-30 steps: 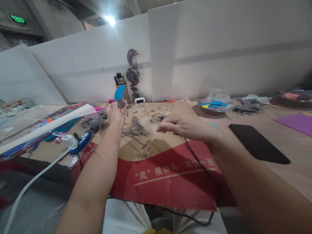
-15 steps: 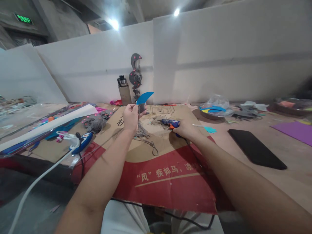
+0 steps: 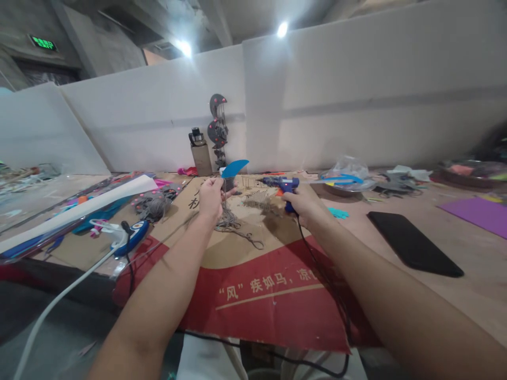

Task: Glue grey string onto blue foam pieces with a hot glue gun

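My left hand (image 3: 211, 199) pinches a dark grey piece with a blue curved, fin-shaped piece (image 3: 236, 168) standing up from it. Grey yarn (image 3: 228, 221) trails below those fingers onto the cardboard (image 3: 222, 252). In my right hand (image 3: 304, 203) is a blue hot glue gun (image 3: 291, 184), its nozzle pointing left toward the blue piece but apart from it. A pale glue stick sticks out of the gun's back, and its black cord runs down over the cardboard. My left fingertips partly hide the grey piece.
A bottle (image 3: 201, 157) and a hanging grey crescent ornament (image 3: 217, 129) stand by the white partition. Left are a yarn ball (image 3: 152, 208) and a blue-white power strip (image 3: 132, 237). Right are a bowl (image 3: 344, 193) with plastic, a black phone-like slab (image 3: 414, 243) and a purple sheet (image 3: 479, 214).
My right hand has lifted the glue gun off the cardboard and levelled it. My left hand still holds the blue and grey piece, almost in place. The view has tipped slightly.
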Demonstrator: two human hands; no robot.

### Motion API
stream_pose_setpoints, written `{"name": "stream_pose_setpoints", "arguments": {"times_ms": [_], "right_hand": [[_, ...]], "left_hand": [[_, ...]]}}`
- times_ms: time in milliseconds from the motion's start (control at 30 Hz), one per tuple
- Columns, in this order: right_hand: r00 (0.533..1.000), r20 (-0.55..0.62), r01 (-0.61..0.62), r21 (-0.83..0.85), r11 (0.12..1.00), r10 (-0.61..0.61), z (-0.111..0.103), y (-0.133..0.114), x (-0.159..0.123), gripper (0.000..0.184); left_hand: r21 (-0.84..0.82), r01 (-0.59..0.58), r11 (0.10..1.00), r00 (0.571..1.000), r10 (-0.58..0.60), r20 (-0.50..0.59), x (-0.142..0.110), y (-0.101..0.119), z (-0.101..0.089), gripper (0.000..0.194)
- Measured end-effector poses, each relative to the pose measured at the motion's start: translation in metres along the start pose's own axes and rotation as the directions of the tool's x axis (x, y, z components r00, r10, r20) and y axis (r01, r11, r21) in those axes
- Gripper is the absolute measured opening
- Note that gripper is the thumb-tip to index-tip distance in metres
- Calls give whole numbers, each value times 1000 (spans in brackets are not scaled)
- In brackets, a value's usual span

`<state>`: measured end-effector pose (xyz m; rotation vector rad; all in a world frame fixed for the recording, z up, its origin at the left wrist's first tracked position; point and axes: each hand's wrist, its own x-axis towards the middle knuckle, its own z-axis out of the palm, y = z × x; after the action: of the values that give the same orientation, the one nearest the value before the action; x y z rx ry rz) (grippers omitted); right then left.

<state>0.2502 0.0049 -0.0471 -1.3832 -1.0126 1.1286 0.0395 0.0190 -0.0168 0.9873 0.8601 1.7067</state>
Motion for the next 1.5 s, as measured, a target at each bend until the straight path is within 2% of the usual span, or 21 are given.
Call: {"name": "stream_pose_setpoints", "arguments": {"times_ms": [100, 200, 367, 467, 567, 700, 967, 1167, 1500], "right_hand": [[971, -19, 238, 86, 967, -237, 7, -9, -15, 30], [928, 31, 368, 67, 927, -371, 13, -17, -33, 29], [854, 175, 510, -88, 856, -491, 24, -19, -55, 22], [814, 211, 580, -239, 779, -542, 28, -11, -56, 23], [760, 226, 649, -320, 690, -610, 29, -6, -56, 28], [755, 221, 643, -435, 630, -617, 30, -10, -60, 30], [754, 228, 638, -479, 603, -616, 32, -8, -58, 33], [711, 255, 683, -469, 559, -655, 33, -4, -57, 32], [742, 249, 642, -532, 553, -622, 32, -10, -62, 31]], "left_hand": [[29, 11, 1000, 1000, -10, -14, -1, -5, 0, 17], [46, 15, 999, 1000, -14, -18, -1, -8, 0, 16], [67, 5, 998, 1000, -5, 7, -1, -13, 1, 16], [92, -32, 995, 999, 30, 28, -1, -15, 1, 14], [103, -61, 993, 997, 56, 46, -3, -16, 1, 12], [99, -77, 992, 996, 73, 46, -5, -15, 3, 13], [124, -93, 988, 994, 85, 67, -11, -12, 6, 11], [121, -89, 989, 995, 83, 54, -10, -13, 7, 10], [147, -126, 981, 992, 121, 43, -7, -14, 4, 8]]}}
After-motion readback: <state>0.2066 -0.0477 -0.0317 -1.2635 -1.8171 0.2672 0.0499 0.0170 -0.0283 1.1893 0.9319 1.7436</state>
